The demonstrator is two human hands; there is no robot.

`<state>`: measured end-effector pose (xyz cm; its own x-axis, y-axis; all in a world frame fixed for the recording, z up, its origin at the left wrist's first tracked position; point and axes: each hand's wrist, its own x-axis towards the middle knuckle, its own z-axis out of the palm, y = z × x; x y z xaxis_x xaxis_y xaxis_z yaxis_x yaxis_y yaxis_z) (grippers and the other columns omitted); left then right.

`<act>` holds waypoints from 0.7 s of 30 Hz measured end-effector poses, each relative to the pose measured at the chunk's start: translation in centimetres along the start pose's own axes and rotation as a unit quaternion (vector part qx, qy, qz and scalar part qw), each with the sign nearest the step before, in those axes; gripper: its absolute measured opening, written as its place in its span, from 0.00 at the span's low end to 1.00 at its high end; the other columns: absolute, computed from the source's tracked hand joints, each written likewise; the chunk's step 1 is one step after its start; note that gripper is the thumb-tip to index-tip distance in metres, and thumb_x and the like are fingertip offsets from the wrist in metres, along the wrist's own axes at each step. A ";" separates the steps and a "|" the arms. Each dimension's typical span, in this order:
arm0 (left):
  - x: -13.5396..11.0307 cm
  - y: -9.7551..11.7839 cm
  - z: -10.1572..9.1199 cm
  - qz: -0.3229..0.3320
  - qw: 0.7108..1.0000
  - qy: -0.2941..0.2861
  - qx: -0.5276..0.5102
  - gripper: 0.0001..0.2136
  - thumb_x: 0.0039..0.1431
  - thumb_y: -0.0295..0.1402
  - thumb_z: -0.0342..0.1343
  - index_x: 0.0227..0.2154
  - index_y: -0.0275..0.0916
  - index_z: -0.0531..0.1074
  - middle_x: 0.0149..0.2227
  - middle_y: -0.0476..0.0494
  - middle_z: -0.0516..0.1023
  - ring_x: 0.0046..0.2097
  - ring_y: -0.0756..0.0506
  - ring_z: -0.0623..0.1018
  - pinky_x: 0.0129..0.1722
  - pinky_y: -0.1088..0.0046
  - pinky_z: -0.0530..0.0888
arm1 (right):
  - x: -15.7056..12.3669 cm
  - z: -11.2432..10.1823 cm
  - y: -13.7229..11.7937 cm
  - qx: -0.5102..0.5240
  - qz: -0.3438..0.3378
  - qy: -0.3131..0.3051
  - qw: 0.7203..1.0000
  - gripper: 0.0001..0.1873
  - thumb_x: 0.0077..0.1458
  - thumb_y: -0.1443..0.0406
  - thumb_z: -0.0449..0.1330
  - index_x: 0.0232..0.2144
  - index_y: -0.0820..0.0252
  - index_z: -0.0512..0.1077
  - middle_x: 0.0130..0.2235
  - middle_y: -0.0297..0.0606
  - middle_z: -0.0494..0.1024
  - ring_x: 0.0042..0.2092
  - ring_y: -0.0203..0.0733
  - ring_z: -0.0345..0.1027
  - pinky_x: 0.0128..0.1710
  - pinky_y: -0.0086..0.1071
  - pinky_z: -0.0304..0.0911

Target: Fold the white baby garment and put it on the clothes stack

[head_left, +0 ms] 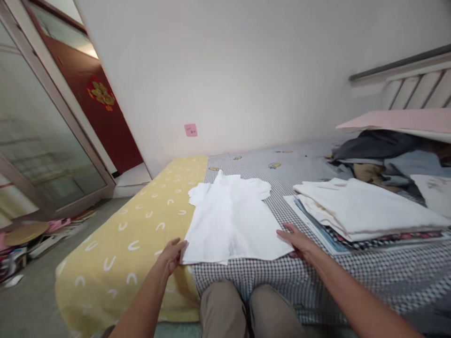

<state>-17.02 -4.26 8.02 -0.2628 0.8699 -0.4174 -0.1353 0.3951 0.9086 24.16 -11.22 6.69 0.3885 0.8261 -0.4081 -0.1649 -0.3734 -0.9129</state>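
A white short-sleeved shirt (pixel 232 220) lies spread flat on the bed, its hem toward me and its sleeves at the far end. My left hand (pixel 172 253) pinches the hem's left corner between thumb and fingers. At the opposite corner, my right hand (pixel 295 240) grips the hem, with some fingers tucked out of sight under the cloth. The fabric stretches nearly straight between both hands, with small creases in the middle. A bit of a lower layer shows below the hem on the left.
To the right sits a stack of folded clothes (pixel 366 211), white on top. Behind it are heaped dark garments (pixel 380 148) under a pink board-like sheet (pixel 398 121). The bed carries a yellow cover (pixel 141 234) and a checked one (pixel 246 274). A wall (pixel 253 84) rises behind.
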 end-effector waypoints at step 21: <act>-5.7 -3.4 3.3 0.574 0.526 -0.176 0.603 0.25 0.63 0.28 0.56 0.63 0.50 0.64 0.66 0.39 0.67 0.68 0.38 0.64 0.68 0.52 0.55 | -8.8 2.7 10.3 -0.167 -0.123 -0.159 0.965 0.19 0.50 0.49 0.57 0.38 0.54 0.71 0.20 0.27 0.67 0.19 0.38 0.60 0.20 0.31 0.51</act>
<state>-11.89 -9.55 7.34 0.7110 0.6568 0.2511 0.6791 -0.7341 -0.0027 16.64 -21.20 0.87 0.0716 0.9751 -0.2100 0.2195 -0.2208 -0.9503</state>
